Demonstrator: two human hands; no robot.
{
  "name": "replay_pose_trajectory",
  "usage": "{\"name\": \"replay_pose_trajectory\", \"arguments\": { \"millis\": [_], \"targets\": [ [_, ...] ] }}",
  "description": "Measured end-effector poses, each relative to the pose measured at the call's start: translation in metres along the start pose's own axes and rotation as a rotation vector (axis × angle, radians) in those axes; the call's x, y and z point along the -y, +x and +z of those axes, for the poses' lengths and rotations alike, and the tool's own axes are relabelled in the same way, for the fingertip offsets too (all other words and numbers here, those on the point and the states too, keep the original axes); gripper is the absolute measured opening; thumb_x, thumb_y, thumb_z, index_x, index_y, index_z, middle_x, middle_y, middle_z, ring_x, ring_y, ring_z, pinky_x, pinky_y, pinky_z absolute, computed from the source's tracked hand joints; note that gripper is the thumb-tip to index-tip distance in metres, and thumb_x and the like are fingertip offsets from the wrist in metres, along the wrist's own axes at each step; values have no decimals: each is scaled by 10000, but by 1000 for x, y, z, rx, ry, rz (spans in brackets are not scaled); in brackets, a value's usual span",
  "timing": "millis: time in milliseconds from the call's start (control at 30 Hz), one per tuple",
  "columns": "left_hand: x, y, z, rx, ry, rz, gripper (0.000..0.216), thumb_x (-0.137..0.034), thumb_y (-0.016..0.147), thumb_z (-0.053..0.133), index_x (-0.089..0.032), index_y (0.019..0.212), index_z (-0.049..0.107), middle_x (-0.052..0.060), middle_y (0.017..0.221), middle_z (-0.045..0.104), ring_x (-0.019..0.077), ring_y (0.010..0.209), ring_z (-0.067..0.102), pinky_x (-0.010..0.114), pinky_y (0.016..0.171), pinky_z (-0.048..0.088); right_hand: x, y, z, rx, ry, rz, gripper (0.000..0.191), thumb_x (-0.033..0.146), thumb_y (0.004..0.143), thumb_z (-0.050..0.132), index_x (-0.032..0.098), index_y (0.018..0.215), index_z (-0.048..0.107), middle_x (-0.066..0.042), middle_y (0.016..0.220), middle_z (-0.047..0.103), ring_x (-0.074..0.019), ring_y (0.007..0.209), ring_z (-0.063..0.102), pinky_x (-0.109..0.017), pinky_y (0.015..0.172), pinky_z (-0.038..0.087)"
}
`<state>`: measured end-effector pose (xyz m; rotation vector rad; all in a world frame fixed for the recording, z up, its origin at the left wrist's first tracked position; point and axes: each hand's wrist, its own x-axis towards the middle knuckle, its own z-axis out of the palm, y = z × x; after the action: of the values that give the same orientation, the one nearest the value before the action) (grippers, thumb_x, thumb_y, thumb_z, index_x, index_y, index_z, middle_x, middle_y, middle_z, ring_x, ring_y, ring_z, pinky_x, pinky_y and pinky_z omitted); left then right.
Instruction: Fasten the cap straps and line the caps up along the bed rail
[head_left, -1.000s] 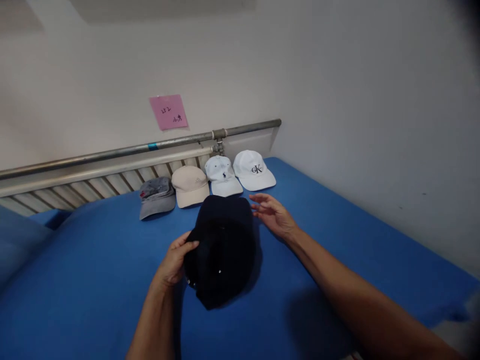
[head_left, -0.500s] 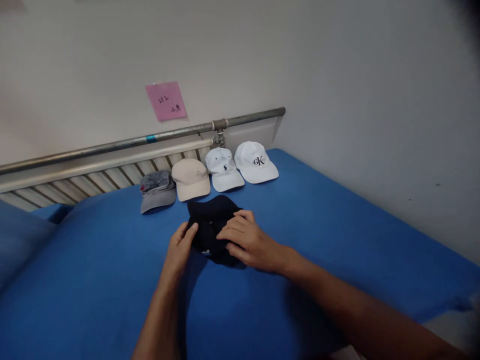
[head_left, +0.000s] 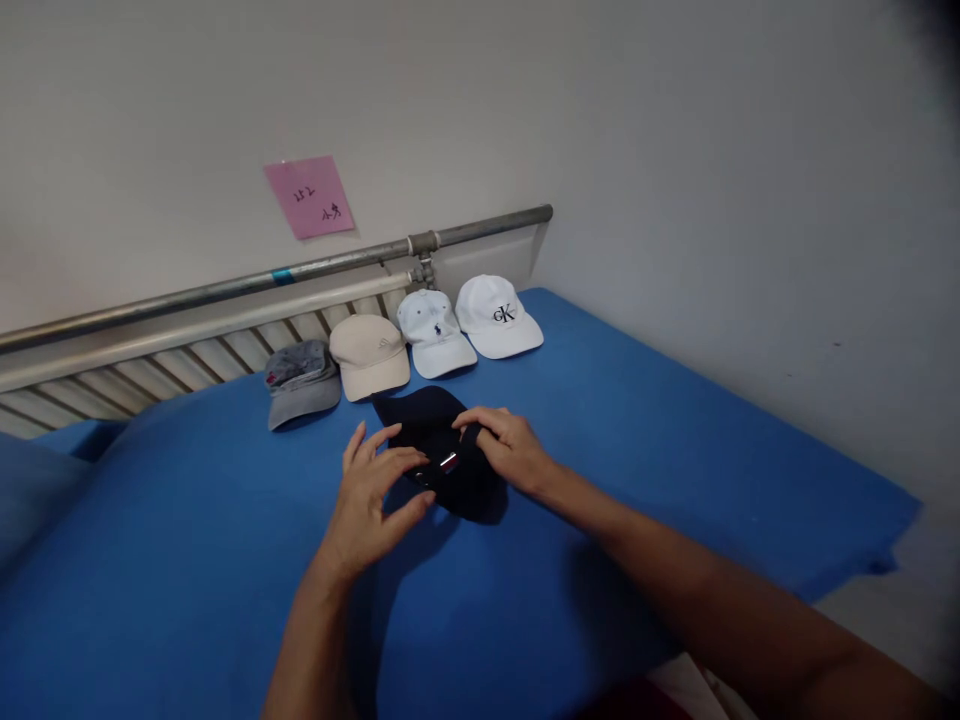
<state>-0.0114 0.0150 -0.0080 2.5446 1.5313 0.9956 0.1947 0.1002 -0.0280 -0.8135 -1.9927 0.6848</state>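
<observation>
A dark navy cap (head_left: 442, 450) with a small red, white and blue badge lies on the blue mattress (head_left: 600, 440) in the middle of the head view. My left hand (head_left: 371, 500) is at its left edge, fingers spread, fingertips on the cap near the badge. My right hand (head_left: 506, 445) grips the cap's right side with curled fingers. Behind it a row of caps leans by the rail: a grey cap (head_left: 300, 380), a beige cap (head_left: 369, 355), a white cap with a small logo (head_left: 433, 332) and a white cap with black letters (head_left: 495, 315).
A metal rail (head_left: 225, 290) and slatted board run along the far edge of the mattress. A pink note (head_left: 307, 195) is stuck on the white wall above. The wall closes the right side; the mattress edge drops off at the lower right.
The dark cap was held up in my left hand, then laid on the mattress and turned so its badge shows. My right hand came onto it; my left hand opened.
</observation>
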Motion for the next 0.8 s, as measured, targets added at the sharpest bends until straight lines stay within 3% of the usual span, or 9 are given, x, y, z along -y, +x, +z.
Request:
{"name": "replay_pose_trajectory", "arguments": {
  "millis": [67,133,233,333,433,533,633,800],
  "targets": [
    [-4,1,2,5,-30,23,245,-299,787,656,-218,1018,642,19,970,713,252,1175,530,551,1136,124,-1,0,1,12,18,58,325,68,792,415,231,912,669,4,925,720,-158,864,639,-343,870,400],
    [-6,1,4,19,-122,7,190,-279,806,638,-207,980,654,7,883,709,197,984,623,512,1134,182,-4,1,2,23,41,90,315,88,794,422,228,913,677,0,932,721,-161,875,643,-337,863,419],
    [-5,-1,5,14,-288,-145,141,-279,811,620,-204,912,685,7,808,697,174,873,638,462,1072,323,-7,2,1,31,60,86,292,109,792,431,213,900,682,-17,932,719,-164,873,645,-329,829,447],
    [-3,-3,6,-57,-381,-373,148,-309,773,637,-219,860,716,40,871,705,233,1008,600,436,951,431,0,0,-5,-51,-41,-64,280,121,763,485,203,959,667,-44,992,703,-197,955,624,-391,896,408],
    [-3,-4,9,-72,-422,-491,172,-331,765,633,-236,868,733,44,890,702,227,920,606,404,848,470,19,-5,-11,-209,-122,-284,262,153,769,550,179,1014,637,-82,1054,674,-221,1030,586,-417,931,366],
    [-5,-4,11,-83,-424,-489,188,-327,766,636,-243,902,735,40,889,705,213,890,605,389,840,469,36,-9,-9,-158,-142,-387,149,189,813,566,193,948,631,-53,931,691,-189,921,610,-373,869,378],
    [-6,-4,14,-123,-380,-435,181,-306,759,651,-238,906,731,44,910,709,217,938,602,386,858,470,40,-12,0,-48,-175,-354,119,180,823,571,201,925,628,-32,908,701,-173,886,619,-353,838,356],
    [-9,-2,18,-138,-229,-235,171,-263,796,629,-199,937,704,48,864,715,203,861,625,365,777,494,30,-12,9,-43,-182,-281,112,164,809,574,180,911,618,-20,859,705,-159,833,626,-335,817,345]
  ]
}}
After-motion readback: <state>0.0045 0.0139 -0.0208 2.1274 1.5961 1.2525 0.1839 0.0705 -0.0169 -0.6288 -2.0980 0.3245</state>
